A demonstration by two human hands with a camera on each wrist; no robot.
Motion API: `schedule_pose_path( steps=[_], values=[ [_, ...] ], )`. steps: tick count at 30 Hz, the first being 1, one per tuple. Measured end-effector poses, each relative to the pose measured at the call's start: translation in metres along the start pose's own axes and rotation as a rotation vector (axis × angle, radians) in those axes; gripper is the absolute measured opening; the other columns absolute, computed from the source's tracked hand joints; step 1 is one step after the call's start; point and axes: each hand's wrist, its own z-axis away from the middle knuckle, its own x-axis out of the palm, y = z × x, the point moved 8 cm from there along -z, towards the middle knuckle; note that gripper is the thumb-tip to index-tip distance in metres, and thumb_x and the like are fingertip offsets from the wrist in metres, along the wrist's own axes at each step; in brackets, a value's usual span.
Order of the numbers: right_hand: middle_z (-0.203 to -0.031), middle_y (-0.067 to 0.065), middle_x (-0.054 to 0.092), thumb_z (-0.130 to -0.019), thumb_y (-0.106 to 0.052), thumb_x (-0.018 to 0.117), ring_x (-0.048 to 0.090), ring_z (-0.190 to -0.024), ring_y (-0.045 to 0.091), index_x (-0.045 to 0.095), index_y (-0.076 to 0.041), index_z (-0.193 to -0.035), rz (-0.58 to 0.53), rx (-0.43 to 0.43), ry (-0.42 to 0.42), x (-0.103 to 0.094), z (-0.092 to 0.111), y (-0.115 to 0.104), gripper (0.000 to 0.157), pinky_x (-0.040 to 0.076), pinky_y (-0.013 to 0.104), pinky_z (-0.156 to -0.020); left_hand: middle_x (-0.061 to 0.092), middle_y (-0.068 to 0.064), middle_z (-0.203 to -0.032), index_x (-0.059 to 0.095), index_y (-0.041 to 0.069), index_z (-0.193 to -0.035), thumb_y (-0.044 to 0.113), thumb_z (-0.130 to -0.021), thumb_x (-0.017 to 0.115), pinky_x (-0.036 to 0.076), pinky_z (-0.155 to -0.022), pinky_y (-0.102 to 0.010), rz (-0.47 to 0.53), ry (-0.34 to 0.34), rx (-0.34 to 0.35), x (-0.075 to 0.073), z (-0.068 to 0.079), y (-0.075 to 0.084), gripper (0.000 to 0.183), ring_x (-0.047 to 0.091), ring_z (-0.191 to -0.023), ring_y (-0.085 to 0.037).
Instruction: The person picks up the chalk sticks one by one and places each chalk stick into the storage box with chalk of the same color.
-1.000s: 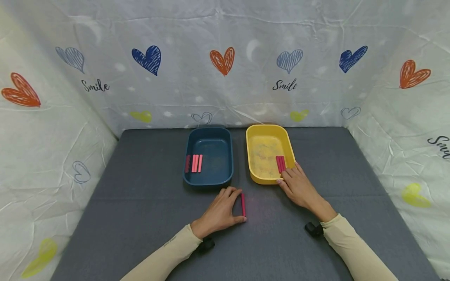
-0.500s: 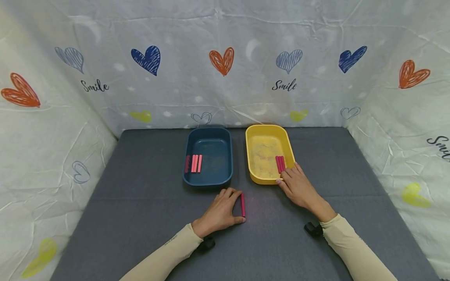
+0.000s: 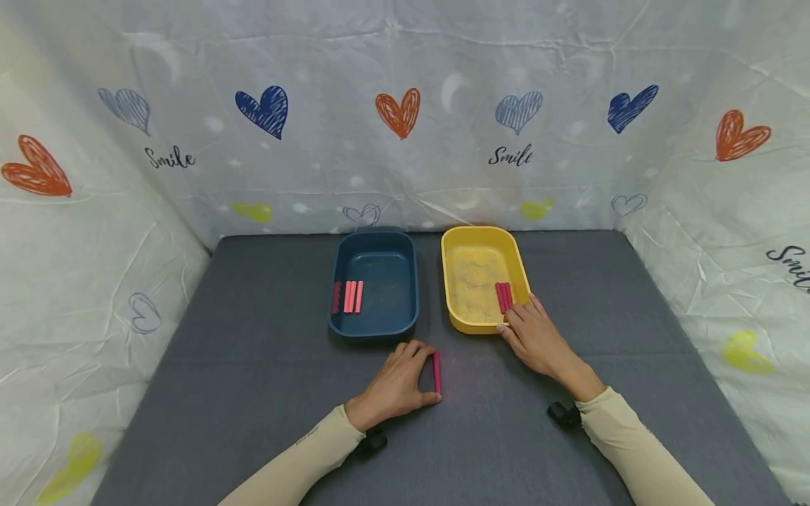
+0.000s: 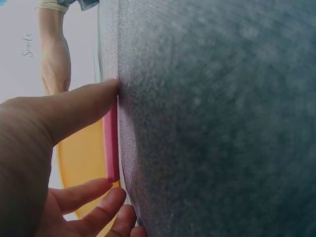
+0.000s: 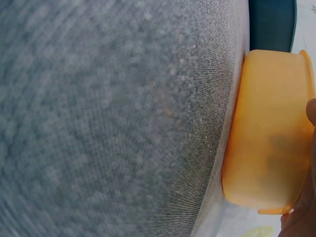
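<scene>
On the dark grey tabletop (image 3: 253,393) the person's left hand (image 3: 395,385) lies low, thumb at one end and fingertips at the other end of a single red stick (image 3: 436,372), pinching it lengthwise while it rests flat on the cloth surface. The left wrist view confirms this: the thumb (image 4: 74,111) presses the stick's (image 4: 111,143) near end and the curled fingers close in at its far end, with the stick touching the tabletop.

From that stick, a blue tray (image 3: 375,330) sits at about eleven o'clock, just beyond the fingertips. Inside it, against its left wall, a row of pink and red sticks (image 3: 349,296) lies side by side. At about one o'clock from the held stick stands a yellow tray (image 3: 457,320), apart from the blue one by a narrow strip of tabletop.

The right hand (image 3: 538,339) rests at the yellow tray's near right corner, fingers fairly straight and relaxed, fingertips on the rim, grasping nothing that I can see. Just past those fingertips, two or three dark red sticks (image 3: 503,296) lie together inside the tray by its right wall. Both forearms wear beige sleeves (image 3: 633,450). A white sheet printed with hearts (image 3: 399,112) walls the tabletop on three sides.
</scene>
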Motion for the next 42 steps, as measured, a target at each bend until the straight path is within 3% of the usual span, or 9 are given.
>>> schedule_pose_path(
  steps=[17,24,42],
  values=[
    [-0.089,0.006,0.054,-0.101,-0.027,0.054,0.052,-0.093,0.028,0.051,-0.013,-0.089,0.016,-0.004,0.013,0.000,0.002,0.000,0.019,0.022,0.059,-0.117,0.053,-0.001,-0.128,0.050,0.015,-0.138,0.044,-0.075,0.083,0.049,-0.094,-0.038,0.054,0.048,0.030,-0.013,0.001,0.012,0.077,0.046,-0.111,-0.016],
    [-0.089,0.005,0.053,-0.101,-0.029,0.054,0.052,-0.090,0.028,0.051,-0.013,-0.088,0.005,-0.007,0.027,0.001,0.001,-0.001,0.020,0.022,0.059,-0.117,0.055,-0.001,-0.128,0.052,0.015,-0.137,0.042,-0.074,0.084,0.047,-0.096,-0.038,0.057,0.107,0.054,-0.031,0.002,0.023,0.076,0.047,-0.110,-0.017],
    [-0.089,0.006,0.054,-0.101,-0.028,0.053,0.054,-0.096,0.028,0.052,-0.013,-0.089,0.007,-0.004,0.006,0.000,0.000,-0.002,0.020,0.020,0.059,-0.118,0.050,-0.002,-0.135,0.047,0.015,-0.141,0.039,-0.075,0.085,0.051,-0.098,-0.039,0.065,0.184,0.056,-0.075,-0.003,0.041,0.080,0.046,-0.119,-0.019]
  ],
)
